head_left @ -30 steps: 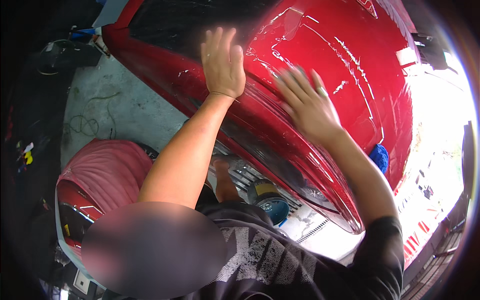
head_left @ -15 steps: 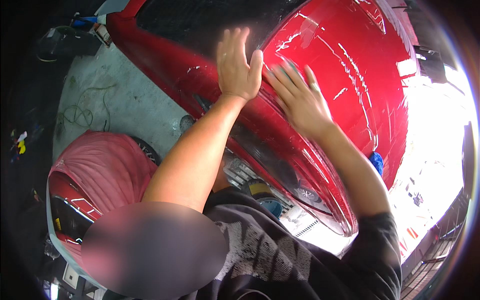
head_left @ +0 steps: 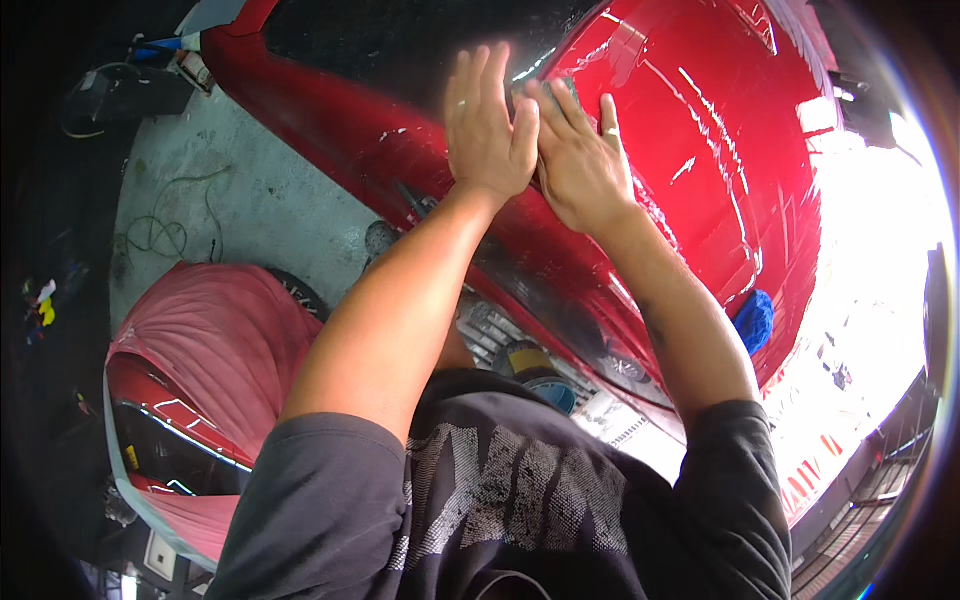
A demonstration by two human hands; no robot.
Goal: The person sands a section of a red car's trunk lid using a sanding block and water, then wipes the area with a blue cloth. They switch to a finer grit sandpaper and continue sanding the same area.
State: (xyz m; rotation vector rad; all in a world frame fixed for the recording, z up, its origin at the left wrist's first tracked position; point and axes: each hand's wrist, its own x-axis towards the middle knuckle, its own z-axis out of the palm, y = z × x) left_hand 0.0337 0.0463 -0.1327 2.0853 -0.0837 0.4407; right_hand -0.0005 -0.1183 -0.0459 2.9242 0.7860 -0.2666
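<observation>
A glossy red car [head_left: 690, 130] fills the upper middle, with a dark glass pane [head_left: 370, 50] at its far left. My left hand [head_left: 490, 135] reaches over the red edge beside that glass, palm down. Its fingers are stretched out, slightly blurred, and nothing shows in it. Close against its thumb side is my right hand [head_left: 582, 165], lying flat on the car with fingers extended and thumb apart. A small dark greyish piece [head_left: 571, 86] peeks out by its fingertips; most of it is hidden, so its kind is unclear. White streaks mark the red paint.
A bunched blue cloth [head_left: 755, 322] rests on the car's right edge. Below the car's side stands a bucket [head_left: 555, 393]. At lower left, a pink cover [head_left: 215, 335] drapes another red vehicle. A thin hose [head_left: 165, 230] loops on the grey floor [head_left: 270, 200].
My right hand has moved up and left, closing in on my left hand. The left hand has shifted slightly right and up. The view has shifted a little.
</observation>
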